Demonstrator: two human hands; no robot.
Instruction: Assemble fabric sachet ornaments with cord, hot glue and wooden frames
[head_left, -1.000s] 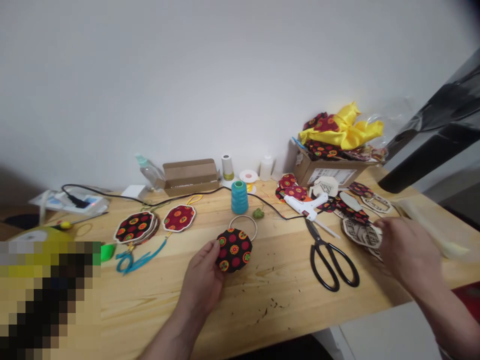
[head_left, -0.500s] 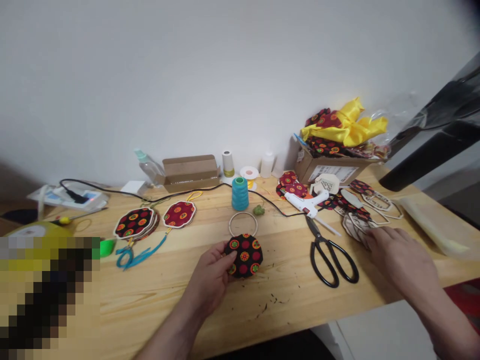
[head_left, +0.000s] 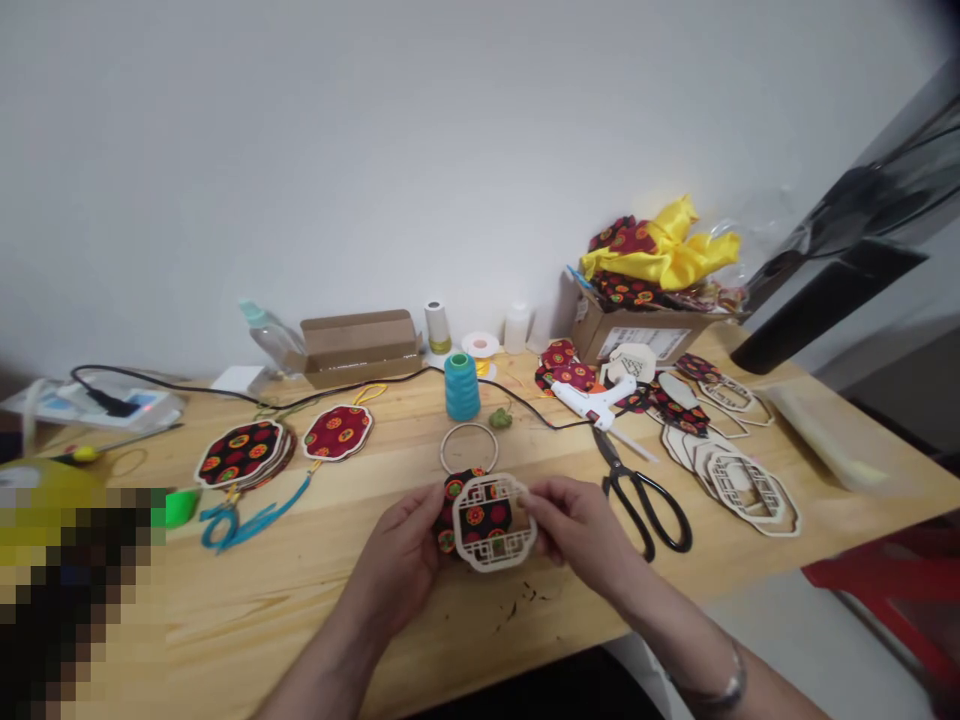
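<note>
Spreading out under your arms is the table [head_left: 240, 600], made of smooth, pale wood with long lines of grain. At its back right sits the big brown box [head_left: 592, 330], stiff card, piled high with shiny yellow cloth [head_left: 675, 255] and flowery cloth. A long, low card box [head_left: 360, 355] stands by the wall. To your right, a spread-out pile of frames [head_left: 739, 480] lies flat, thin and woody, with wavy edges and cut-out holes. Beside your right hand [head_left: 544, 515] are the scissors [head_left: 616, 468], with black loop handles. The white plastic glue gun [head_left: 592, 402] lies just past them.

Your hands are close but apart. Your right fingers and thumb pinch the edge of a pale wooden frame [head_left: 491, 566], thin and hard, with little square lines at top and bottom. Your left hand [head_left: 420, 540] grips a cloth piece [head_left: 448, 513], black with red and orange spots. You have both held up over the table's front middle. The frame overlaps the cloth piece; you can't tell if they touch.

Just behind are a thin, round ring [head_left: 442, 452], a blue thread cone [head_left: 462, 388] and a small, fuzzy green clump [head_left: 500, 418]. Tiny dark specks [head_left: 514, 606] dot the wood nearest you.
</note>
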